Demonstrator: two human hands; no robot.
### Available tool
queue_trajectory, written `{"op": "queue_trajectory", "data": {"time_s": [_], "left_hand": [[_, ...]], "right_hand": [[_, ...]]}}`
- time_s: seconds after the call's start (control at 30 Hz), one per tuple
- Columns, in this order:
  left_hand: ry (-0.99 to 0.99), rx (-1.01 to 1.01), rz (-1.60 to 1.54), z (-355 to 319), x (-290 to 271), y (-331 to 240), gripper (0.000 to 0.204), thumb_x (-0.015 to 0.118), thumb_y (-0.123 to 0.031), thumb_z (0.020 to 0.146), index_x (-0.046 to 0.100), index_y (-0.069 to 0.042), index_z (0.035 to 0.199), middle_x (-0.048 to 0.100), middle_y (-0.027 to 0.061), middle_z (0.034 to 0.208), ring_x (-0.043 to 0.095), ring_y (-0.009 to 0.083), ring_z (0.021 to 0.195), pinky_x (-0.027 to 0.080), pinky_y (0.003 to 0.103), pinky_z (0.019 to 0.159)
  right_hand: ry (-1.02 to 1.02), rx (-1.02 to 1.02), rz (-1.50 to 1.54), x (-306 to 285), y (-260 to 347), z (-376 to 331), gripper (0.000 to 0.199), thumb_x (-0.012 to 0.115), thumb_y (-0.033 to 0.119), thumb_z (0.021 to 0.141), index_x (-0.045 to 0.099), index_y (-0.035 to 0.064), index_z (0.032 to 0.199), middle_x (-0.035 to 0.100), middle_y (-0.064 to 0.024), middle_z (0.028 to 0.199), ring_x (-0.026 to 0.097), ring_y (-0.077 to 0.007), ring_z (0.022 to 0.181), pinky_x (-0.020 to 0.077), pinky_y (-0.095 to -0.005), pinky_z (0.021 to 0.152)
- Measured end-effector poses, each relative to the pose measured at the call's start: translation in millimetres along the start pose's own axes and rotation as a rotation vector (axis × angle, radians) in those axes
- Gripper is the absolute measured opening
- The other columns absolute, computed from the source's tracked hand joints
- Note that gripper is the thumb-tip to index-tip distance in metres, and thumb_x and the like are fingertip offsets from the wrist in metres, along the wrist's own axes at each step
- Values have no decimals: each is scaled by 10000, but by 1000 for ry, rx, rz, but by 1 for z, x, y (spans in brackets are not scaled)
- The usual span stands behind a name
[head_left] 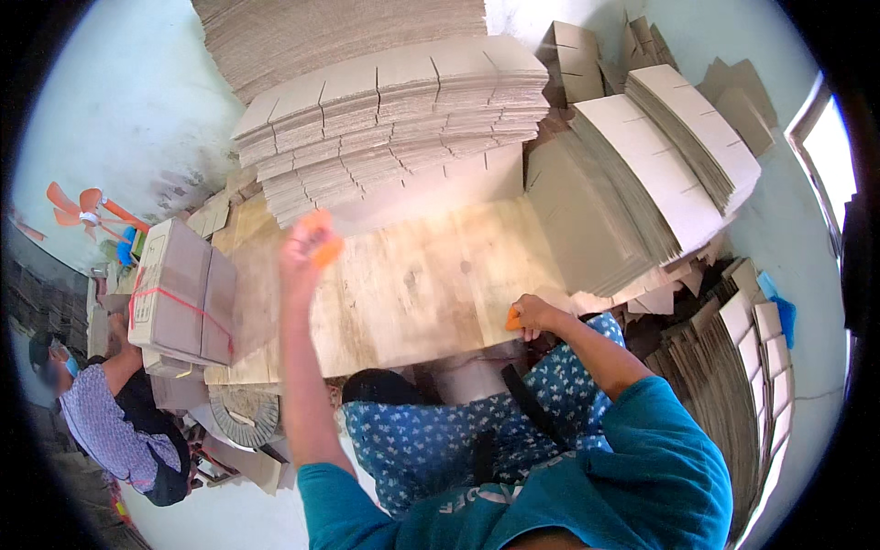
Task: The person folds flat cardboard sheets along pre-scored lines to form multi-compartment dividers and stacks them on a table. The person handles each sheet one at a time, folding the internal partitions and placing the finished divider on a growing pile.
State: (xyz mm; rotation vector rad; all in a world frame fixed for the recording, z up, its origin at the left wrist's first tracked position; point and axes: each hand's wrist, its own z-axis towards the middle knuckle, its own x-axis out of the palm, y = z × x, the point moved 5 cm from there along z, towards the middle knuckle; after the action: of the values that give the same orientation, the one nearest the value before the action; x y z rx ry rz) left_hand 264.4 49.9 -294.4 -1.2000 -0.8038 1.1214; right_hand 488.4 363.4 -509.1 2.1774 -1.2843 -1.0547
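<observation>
Left hand (305,246): left of centre; fingers blurred, state unclear.
Right hand (541,316): beside desk (403,330) edge; finger state unclear; best steady.

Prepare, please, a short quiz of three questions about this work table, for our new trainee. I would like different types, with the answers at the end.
1. True or false: the right grip is at the near edge of the table.
2. Choose one: the cord on the boxes is
A) blue
B) red
C) green
3. Short answer: what bright colour shows at the left grip and also at the right grip?

Key: 1. True. 2. B. 3. Orange.
</observation>
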Motion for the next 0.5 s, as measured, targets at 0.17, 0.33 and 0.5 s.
{"op": "queue_trajectory", "data": {"time_s": [0.17, 0.33, 0.5], "left_hand": [[216, 489, -802, -75, -37, -242, 619, 454, -256, 848, 308, 81, 1346, 360, 247, 1377, 474, 390, 1142, 425, 532, 923], [255, 907, -345, -162, -64, -305, 617, 483, -247, 834, 326, 72, 1339, 378, 241, 1360, 479, 380, 1136, 427, 521, 918], [224, 1012, -171, -196, -52, -313, 616, 513, -238, 820, 344, 62, 1331, 396, 236, 1343, 484, 371, 1129, 430, 510, 912]], "right_hand": [[-387, -232, -99, -6, 10, -85, 138, 660, 139, 794, 666, 6, 828, 660, -119, 702, 648, -186, 589, 510, -312, 589], [-477, -364, 55, 8, 27, -150, 119, 660, 85, 820, 660, -16, 884, 638, -46, 700, 590, -101, 580, 476, -248, 528], [-505, -393, -13, 18, 17, -198, 152, 662, 90, 828, 658, -24, 929, 653, -74, 739, 606, -115, 607, 485, -245, 544]]}}
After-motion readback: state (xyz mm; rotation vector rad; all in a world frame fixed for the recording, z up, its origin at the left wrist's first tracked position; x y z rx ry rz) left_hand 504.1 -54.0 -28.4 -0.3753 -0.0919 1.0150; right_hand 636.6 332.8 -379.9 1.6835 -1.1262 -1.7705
